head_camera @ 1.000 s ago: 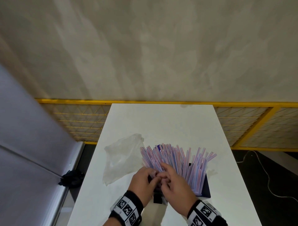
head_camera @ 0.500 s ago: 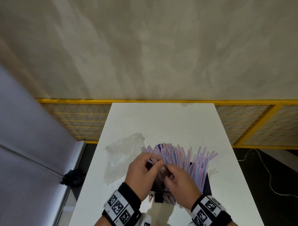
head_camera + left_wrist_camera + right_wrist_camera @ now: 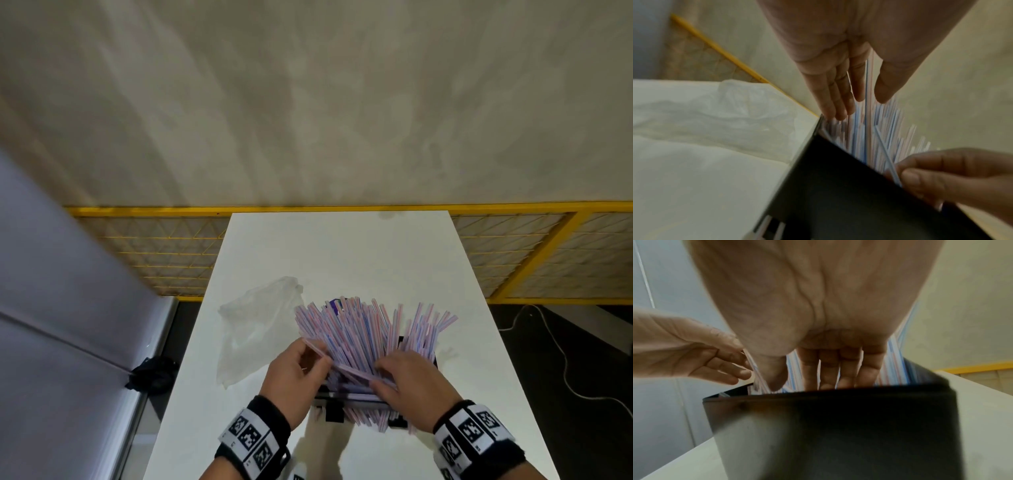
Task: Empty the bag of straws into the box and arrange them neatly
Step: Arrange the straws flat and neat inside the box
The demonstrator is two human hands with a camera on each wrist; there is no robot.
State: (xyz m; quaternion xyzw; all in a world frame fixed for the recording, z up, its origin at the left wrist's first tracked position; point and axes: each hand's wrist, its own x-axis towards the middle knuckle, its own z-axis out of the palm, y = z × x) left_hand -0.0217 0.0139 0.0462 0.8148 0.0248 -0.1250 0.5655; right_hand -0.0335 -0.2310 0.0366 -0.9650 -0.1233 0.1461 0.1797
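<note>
A black box (image 3: 434, 356) stands near the front of the white table (image 3: 342, 253), full of striped pink and blue straws (image 3: 359, 335) that fan out upright. My left hand (image 3: 317, 356) is at the bundle's near left and holds one end of a single straw (image 3: 352, 371) between thumb and fingers. My right hand (image 3: 387, 377) is at the near right. It pinches the other end of that straw (image 3: 890, 165) over the box (image 3: 838, 186). Its other fingers (image 3: 828, 369) reach down against the straws inside the box (image 3: 838, 426). The empty clear bag (image 3: 253, 332) lies crumpled left of the box.
A yellow mesh fence (image 3: 164, 260) runs behind and beside the table. A grey panel (image 3: 51, 308) stands at the left, with a dark object (image 3: 154, 373) on the floor by it. A cable (image 3: 555, 359) trails on the floor at the right.
My hands have drawn apart from the middle of the bundle, the left one leftward and the right one rightward. One straw now lies slanted between them.
</note>
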